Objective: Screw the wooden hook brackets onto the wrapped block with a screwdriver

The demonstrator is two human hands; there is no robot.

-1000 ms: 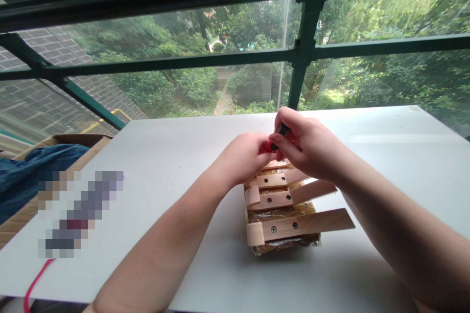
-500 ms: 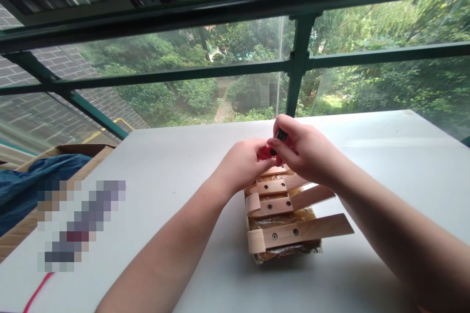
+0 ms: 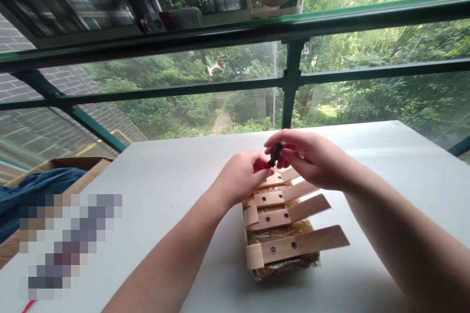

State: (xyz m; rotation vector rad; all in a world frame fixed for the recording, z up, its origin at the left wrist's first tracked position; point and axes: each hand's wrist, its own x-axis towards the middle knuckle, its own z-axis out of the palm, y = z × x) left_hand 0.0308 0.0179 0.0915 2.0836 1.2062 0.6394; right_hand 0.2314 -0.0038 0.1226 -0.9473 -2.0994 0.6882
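Left fingers (image 3: 265, 174) hide the tip of the black tool (image 3: 277, 151); pixelation masks a long object (image 3: 75, 242); the left edge crops the cardboard box (image 3: 96, 167)

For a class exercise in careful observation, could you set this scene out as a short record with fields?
Surface: white table
Workpiece: wooden strips on a film-wrapped block
Fasteners: two screws visible in each of the three nearest strips
Right hand: fingers around a black handle; firmness of grip unclear
Left hand: at the handle's lower end, near the far strips; grip partly hidden
Left side: cardboard box holding blue cloth
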